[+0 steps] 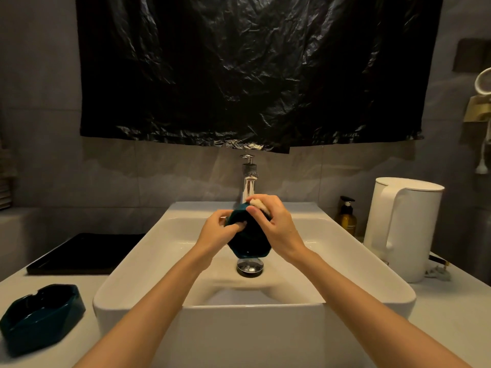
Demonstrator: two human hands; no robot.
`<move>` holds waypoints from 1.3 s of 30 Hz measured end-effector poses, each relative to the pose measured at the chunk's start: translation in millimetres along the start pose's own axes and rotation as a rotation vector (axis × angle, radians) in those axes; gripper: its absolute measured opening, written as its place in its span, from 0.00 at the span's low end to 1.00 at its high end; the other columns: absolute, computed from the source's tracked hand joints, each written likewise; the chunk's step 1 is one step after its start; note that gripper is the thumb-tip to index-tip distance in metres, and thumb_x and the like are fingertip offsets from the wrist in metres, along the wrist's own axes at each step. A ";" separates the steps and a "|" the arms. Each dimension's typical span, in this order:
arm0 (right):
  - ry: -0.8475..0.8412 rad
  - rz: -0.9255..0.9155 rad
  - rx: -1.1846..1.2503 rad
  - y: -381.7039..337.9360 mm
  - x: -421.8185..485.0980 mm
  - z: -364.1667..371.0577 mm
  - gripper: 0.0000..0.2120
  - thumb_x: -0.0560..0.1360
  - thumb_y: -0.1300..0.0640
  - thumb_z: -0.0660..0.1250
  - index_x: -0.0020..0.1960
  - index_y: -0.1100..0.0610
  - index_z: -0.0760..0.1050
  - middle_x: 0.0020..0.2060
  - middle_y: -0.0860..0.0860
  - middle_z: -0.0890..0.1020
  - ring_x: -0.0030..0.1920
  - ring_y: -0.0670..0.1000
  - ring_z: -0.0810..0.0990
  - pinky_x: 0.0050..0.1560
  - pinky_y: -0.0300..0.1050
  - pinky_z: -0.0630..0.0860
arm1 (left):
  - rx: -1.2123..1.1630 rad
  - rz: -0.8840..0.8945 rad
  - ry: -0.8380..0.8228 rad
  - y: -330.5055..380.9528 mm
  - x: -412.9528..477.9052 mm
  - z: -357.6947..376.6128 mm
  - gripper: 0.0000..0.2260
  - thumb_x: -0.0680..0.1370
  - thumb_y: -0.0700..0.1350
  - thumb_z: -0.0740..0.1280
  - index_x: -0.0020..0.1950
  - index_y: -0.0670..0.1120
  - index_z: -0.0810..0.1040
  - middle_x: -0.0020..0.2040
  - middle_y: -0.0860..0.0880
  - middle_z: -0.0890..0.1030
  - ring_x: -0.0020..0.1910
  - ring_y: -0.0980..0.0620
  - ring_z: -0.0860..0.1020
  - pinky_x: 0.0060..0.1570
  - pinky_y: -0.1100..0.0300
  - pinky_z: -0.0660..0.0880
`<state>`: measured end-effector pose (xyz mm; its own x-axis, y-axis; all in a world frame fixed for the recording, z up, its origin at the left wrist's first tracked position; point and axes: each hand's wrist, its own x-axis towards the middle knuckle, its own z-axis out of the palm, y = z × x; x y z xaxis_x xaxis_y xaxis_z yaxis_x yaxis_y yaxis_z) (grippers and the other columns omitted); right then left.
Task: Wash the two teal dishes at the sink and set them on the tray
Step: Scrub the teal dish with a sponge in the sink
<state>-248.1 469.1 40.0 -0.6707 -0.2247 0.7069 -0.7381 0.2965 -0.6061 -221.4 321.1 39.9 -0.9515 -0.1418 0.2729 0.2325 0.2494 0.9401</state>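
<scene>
The left hand [215,235] and the right hand [276,227] cover much of the teal dish [248,240]. Only a pale corner of the sponge [259,204] shows under the right fingers. The lower part of the tap [248,185] is hidden behind them. The label of the pump bottle [346,219] is too small to read. The right edge cuts off the wall fittings [482,102].

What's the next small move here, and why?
Likely sweep the sponge down across the held teal dish. The left hand grips it over the sink, the right hand pinches the sponge at its top edge, so this looks like the scrubbing step; the second teal dish sits on the counter.
</scene>
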 end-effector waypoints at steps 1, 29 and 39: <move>-0.045 -0.040 -0.043 1.2 -0.6 -1.5 0.09 0.78 0.50 0.64 0.57 0.47 0.76 0.54 0.48 0.75 0.54 0.42 0.75 0.56 0.36 0.71 | 0.082 0.068 0.020 -1.3 0.5 -0.3 0.17 0.74 0.42 0.70 0.62 0.46 0.73 0.55 0.47 0.78 0.55 0.49 0.76 0.49 0.60 0.75; 0.021 -0.223 0.028 -15.7 -11.1 16.9 0.15 0.82 0.55 0.52 0.63 0.52 0.74 0.63 0.46 0.71 0.67 0.43 0.67 0.68 0.37 0.62 | -0.233 -0.176 0.114 3.1 1.8 -3.2 0.04 0.75 0.39 0.69 0.48 0.44 0.77 0.47 0.43 0.81 0.48 0.44 0.79 0.42 0.53 0.78; 0.008 -0.008 0.154 -9.7 -7.9 16.1 0.17 0.81 0.49 0.51 0.65 0.49 0.71 0.61 0.44 0.72 0.63 0.39 0.70 0.67 0.42 0.67 | -0.317 -0.364 0.023 2.6 1.7 -3.7 0.13 0.74 0.40 0.70 0.57 0.43 0.73 0.53 0.41 0.79 0.54 0.42 0.77 0.41 0.53 0.77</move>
<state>-236.8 453.0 34.4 -0.6644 -0.2186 0.7147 -0.7465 0.1489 -0.6485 -221.7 318.0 43.5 -0.9786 -0.1874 -0.0844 -0.0616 -0.1246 0.9903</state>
